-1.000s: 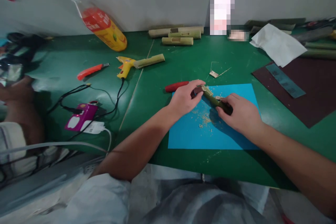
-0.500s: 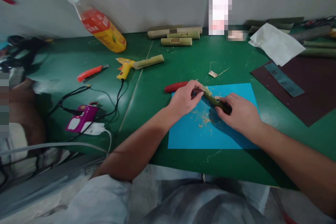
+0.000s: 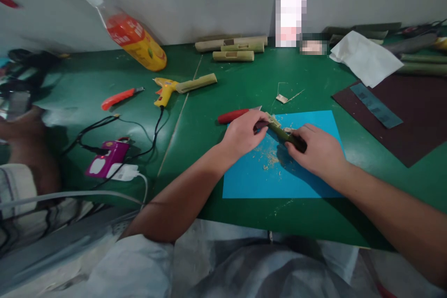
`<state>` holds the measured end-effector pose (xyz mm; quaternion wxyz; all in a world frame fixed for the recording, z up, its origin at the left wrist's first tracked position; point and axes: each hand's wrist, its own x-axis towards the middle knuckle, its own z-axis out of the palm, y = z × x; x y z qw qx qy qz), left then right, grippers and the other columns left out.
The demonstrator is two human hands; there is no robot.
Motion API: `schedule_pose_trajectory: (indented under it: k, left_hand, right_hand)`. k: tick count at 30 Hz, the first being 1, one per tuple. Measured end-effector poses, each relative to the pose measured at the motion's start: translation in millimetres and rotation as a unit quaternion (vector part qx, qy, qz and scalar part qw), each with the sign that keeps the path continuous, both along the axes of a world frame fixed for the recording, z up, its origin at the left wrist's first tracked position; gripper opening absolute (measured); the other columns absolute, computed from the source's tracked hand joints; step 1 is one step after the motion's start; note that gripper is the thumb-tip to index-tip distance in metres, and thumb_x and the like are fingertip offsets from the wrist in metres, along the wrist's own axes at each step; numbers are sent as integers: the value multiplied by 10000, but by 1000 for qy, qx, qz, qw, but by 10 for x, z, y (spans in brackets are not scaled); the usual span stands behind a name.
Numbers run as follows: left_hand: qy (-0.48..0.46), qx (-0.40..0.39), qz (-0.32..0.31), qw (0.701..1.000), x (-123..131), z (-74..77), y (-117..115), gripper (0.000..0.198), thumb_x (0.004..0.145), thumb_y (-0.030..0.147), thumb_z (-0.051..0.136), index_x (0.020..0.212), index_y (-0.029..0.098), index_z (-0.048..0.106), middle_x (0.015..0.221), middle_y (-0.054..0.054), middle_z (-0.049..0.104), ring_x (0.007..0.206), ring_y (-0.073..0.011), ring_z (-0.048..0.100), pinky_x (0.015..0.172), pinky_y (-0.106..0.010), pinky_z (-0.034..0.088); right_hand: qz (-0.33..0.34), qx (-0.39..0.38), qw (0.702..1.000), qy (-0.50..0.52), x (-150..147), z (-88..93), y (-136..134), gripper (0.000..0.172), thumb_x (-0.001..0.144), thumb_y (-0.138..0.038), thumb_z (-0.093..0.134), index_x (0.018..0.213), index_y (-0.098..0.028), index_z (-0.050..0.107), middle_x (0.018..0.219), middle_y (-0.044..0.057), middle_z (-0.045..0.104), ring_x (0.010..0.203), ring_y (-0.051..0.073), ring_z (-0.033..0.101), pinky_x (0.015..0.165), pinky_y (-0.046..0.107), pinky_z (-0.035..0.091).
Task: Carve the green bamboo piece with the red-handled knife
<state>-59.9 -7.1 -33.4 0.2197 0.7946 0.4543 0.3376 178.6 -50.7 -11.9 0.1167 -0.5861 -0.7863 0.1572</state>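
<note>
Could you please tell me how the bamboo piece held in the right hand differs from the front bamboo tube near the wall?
The held bamboo piece looks mostly dark green, while the front bamboo tube is pale yellow-green. The held bamboo piece slants from the right hand toward the left hand, over the blue sheet; the front bamboo tube lies nearly sideways on the green table. Both are slender.
</note>
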Motion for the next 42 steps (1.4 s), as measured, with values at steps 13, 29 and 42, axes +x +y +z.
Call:
schedule_pose_trajectory:
  k: [13, 29, 42]
  left_hand:
    - [-160, -131, 50, 977, 95, -22, -19, 170, 991, 204, 616, 1160, 219, 612, 723, 51, 675, 478, -64, 559, 487, -183, 459]
    - [-36, 39, 21, 998, 41, 23, -30, 182, 974, 200, 677, 1115, 178, 790, 989, -62, 825, 777, -137, 734, 755, -268, 604]
    - [11, 118, 20, 993, 34, -93, 17, 183, 999, 171, 657, 1101, 133, 804, 988, -106, 812, 900, -191, 769, 887, -333, 630]
  right_hand:
    - [4, 17, 1000, 5, 2, -34, -11, 258, 961, -431, 591, 970, -201, 706, 991, 104, 707, 928, 271, 672, 713, 378, 433]
    - [5, 22, 1000, 10, 8, -34, -15, 266, 960, -435, 592, 976, -200, 714, 995, 109, 712, 903, 265, 664, 693, 374, 419]
    - [0, 26, 1000, 17, -2, -56, -16, 214, 939, -407, 619, 948, -209, 698, 987, 97, 709, 907, 261, 668, 680, 364, 404]
